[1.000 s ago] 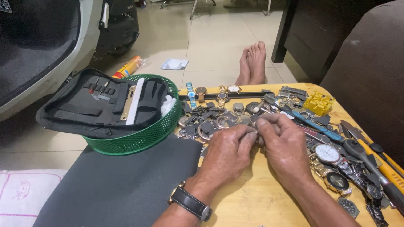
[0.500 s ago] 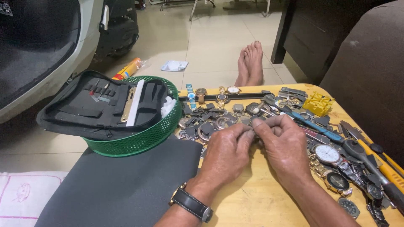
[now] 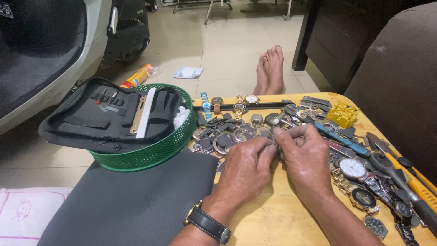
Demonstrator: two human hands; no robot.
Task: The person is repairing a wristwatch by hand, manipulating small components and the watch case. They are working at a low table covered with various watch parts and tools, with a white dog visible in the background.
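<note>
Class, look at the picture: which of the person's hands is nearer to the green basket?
The left hand. It lies just right of the green basket, across the dark mat's corner. The right hand sits farther right, beyond the left hand, closer to the white-faced watch.

We see a floor [image 3: 227, 45] of pale glossy tiles that catches soft light. A white and black scooter [image 3: 59, 50] stands at the left. A dark cabinet [image 3: 337, 41] rises at the upper right, with a brown sofa [image 3: 400, 82] just beside it. Metal legs [image 3: 214, 7] show far back. The wooden counter [image 3: 277, 218] sits low.
</note>
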